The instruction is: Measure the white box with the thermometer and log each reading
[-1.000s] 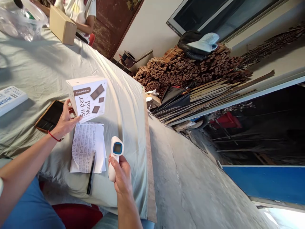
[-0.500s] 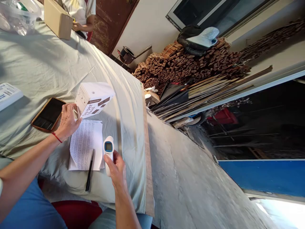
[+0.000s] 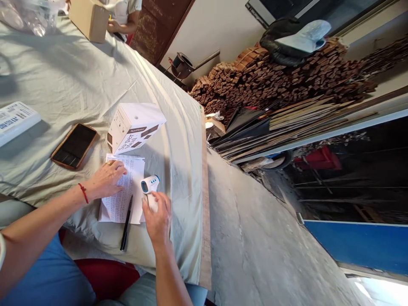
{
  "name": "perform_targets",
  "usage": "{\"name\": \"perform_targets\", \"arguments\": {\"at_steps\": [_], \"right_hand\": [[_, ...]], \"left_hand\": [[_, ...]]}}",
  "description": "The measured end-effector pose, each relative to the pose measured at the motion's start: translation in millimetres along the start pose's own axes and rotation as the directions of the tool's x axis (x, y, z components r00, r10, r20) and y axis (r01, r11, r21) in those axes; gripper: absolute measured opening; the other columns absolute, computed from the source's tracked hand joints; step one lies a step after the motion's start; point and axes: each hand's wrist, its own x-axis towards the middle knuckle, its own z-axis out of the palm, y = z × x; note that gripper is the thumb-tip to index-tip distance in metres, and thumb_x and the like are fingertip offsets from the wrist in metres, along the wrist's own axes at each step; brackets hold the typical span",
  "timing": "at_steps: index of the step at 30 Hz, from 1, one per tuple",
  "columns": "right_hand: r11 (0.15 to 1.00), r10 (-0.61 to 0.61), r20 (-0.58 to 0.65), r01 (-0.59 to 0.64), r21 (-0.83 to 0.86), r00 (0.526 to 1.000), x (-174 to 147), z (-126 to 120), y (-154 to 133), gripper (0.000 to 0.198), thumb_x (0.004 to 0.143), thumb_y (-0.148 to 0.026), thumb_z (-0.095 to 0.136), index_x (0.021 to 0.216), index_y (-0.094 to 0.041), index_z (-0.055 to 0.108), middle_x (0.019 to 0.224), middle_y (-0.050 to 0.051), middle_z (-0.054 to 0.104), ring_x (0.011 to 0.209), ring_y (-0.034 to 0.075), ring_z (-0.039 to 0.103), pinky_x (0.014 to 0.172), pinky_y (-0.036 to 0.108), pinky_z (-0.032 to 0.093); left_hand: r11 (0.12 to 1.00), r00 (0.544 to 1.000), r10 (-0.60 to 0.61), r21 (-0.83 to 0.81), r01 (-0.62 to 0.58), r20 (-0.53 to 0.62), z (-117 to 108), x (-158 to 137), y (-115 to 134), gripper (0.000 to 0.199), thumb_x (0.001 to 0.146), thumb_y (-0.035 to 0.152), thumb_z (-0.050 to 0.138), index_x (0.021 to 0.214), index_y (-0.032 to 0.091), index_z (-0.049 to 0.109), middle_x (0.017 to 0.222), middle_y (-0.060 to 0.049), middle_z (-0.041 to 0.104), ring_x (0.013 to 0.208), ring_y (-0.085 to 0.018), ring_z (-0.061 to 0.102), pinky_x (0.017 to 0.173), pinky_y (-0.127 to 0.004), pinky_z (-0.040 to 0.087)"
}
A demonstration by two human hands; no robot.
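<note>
My right hand point(image 3: 158, 216) grips a white infrared thermometer point(image 3: 150, 183) with a small screen and blue buttons, just right of the papers. Over the upper part of the printed paper sheets point(image 3: 114, 208) lies my left hand point(image 3: 110, 178), fingers spread and holding nothing. A black pen point(image 3: 126, 224) rests slantwise across the lower right of the sheets, its end on the cloth. Beyond the papers stands a white printed box point(image 3: 137, 125). To the left of it a phone point(image 3: 74, 146) in a brown case lies face up.
A cloth-covered table point(image 3: 95, 85) fills the left half. On it are a white package point(image 3: 17, 121), a cardboard box point(image 3: 89, 19) and a clear plastic bag point(image 3: 32, 19). Another person's arm point(image 3: 126, 27) shows behind the cardboard box. Stacked firewood point(image 3: 242, 85) lines the wall.
My left hand has left the white box and come down onto the papers. My right hand has turned the thermometer so its side buttons show. The view has shifted slightly left.
</note>
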Motion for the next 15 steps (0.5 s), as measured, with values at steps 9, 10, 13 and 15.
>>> {"name": "perform_targets", "arguments": {"at_steps": [9,10,13,15], "right_hand": [[0.998,-0.030,0.377,0.005,0.069,0.926,-10,-5,-25,0.032,0.089,-0.021,0.055,0.119,-0.021,0.066,0.071,-0.001,0.067,0.064,0.018,0.063,0.066,0.029,0.050],[0.990,-0.032,0.369,-0.022,0.141,0.929,-8,-8,-22,0.031,0.090,-0.021,0.053,0.118,-0.022,0.067,0.074,0.000,0.067,0.064,0.017,0.062,0.067,0.029,0.050],[0.881,0.009,0.273,-0.137,0.452,0.962,-3,-17,-21,0.028,0.096,-0.026,0.048,0.116,-0.024,0.067,0.085,0.002,0.067,0.072,0.016,0.063,0.071,0.029,0.053],[0.730,0.056,0.213,-0.185,0.658,0.975,1,-20,-28,0.031,0.096,-0.031,0.054,0.126,-0.026,0.062,0.090,0.002,0.063,0.079,0.016,0.063,0.076,0.031,0.055]], "left_hand": [[0.997,0.998,-0.037,0.066,0.034,0.044,2,-5,12,0.053,0.080,0.030,0.077,0.127,0.011,0.061,0.149,-0.023,0.050,0.143,-0.041,0.044,0.113,-0.055,0.044],[0.997,0.998,-0.041,0.068,0.038,0.045,3,-5,12,0.055,0.079,0.031,0.078,0.127,0.011,0.060,0.150,-0.024,0.049,0.144,-0.041,0.042,0.114,-0.055,0.043],[0.996,0.998,-0.049,0.071,0.046,0.031,6,-5,13,0.058,0.077,0.036,0.080,0.126,0.013,0.060,0.151,-0.023,0.048,0.146,-0.041,0.040,0.117,-0.056,0.039],[0.997,0.999,-0.049,0.066,0.048,0.017,9,-4,13,0.058,0.076,0.037,0.080,0.125,0.014,0.061,0.151,-0.022,0.048,0.147,-0.041,0.039,0.118,-0.056,0.037]]}}
